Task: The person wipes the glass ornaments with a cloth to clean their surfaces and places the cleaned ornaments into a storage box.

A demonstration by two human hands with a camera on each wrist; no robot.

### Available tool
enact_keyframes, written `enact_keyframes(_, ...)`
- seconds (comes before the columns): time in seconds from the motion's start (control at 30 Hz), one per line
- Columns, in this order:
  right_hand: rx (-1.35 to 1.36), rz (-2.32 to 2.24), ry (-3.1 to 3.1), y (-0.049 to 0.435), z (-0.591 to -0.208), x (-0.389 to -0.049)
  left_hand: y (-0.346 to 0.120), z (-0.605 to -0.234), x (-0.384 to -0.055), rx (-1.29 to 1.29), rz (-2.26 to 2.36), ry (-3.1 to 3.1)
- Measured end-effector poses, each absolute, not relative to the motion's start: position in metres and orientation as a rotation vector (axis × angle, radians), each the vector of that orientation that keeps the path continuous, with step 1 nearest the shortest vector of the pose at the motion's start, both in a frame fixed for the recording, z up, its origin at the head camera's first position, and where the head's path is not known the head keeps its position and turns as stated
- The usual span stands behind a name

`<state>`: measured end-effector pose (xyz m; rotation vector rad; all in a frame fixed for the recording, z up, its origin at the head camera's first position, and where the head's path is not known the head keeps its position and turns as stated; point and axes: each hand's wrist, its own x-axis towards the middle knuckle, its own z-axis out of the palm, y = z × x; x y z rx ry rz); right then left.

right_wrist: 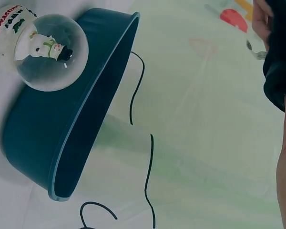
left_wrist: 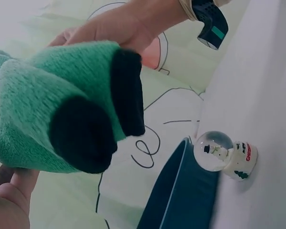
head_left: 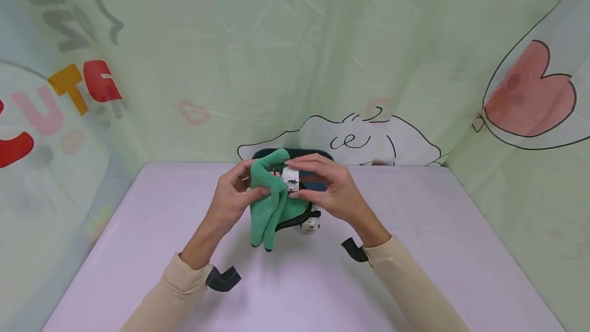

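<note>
A fluffy green cloth [head_left: 264,214] with black edging hangs folded between both hands, above the table. My left hand [head_left: 232,188] grips its left side, thumb in front and fingers partly hidden behind. My right hand [head_left: 329,188] pinches a small white item [head_left: 291,178] with a green tree print, lying against the cloth. Red marks show beside it; the cloth covers the rest, so its full shape is hidden. Dark rolled cloth ends [left_wrist: 83,133] face the left wrist camera. Below the hands, a snow globe [right_wrist: 51,52] with a snowman inside stands upright on the table.
Right behind the snow globe stands a dark teal basin [right_wrist: 47,129], partly hidden by the cloth and hands in the head view. The pale table [head_left: 405,219] ends at a printed curtain [head_left: 276,65] at the back and sides. Black wrist mounts [head_left: 223,279] stick out from both sleeves.
</note>
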<state>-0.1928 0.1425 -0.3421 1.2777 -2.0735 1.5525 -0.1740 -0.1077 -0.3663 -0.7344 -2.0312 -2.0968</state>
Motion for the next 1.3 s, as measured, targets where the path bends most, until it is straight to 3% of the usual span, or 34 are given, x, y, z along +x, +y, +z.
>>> enact_keyframes(1.0, 0.904, 1.738, -2.488, 0.153, -0.334, -0.186, -0.102, -0.370, -0.169, -1.004, -1.573, -2.098)
enact_keyframes(1.3, 1.000, 1.871, -2.410, 0.154, -0.338, -0.190, -0.103, -0.366, -0.170, -0.998, -1.641, -2.068)
